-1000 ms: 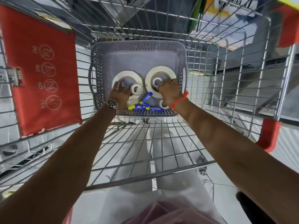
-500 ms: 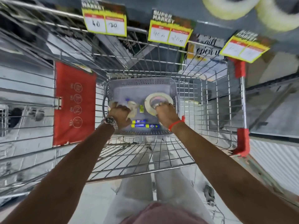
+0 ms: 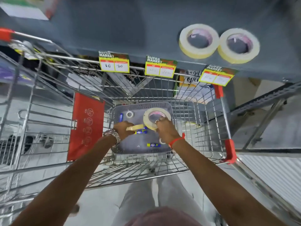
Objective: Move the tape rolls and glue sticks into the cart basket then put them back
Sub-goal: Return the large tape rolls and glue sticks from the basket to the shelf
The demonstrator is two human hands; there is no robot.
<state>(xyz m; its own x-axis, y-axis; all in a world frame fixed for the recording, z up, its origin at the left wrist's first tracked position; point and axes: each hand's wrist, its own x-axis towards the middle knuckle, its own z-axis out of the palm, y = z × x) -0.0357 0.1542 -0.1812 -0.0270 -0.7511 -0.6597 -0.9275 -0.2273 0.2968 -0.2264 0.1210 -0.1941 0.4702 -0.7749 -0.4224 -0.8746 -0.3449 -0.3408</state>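
A grey perforated basket [image 3: 141, 150] sits in the wire cart [image 3: 202, 136]. My left hand [image 3: 122, 129] grips a cream tape roll [image 3: 136, 127], seen edge-on above the basket floor. A second, larger cream tape roll [image 3: 149, 115] is tilted up in the grip of my right hand [image 3: 164, 129]. On the basket floor lie a small clear tape roll [image 3: 129, 114] and blue and yellow glue sticks [image 3: 153, 145], [image 3: 141, 132], [image 3: 121, 117]. Two more big tape rolls [image 3: 198, 40], [image 3: 238, 45] rest on the dark shelf above.
Yellow price tags [image 3: 114, 63] hang along the shelf edge [image 3: 91, 50] just beyond the cart's far rim. A red flap [image 3: 85, 126] hangs on the cart's left wall. Red corner guards [image 3: 229, 149] mark the right rim. A second cart [image 3: 24, 111] stands to the left.
Both hands have closed on the big tape rolls and lifted them off the basket floor, tilting them. The view has swung up, bringing the shelf and its two tape rolls into sight.
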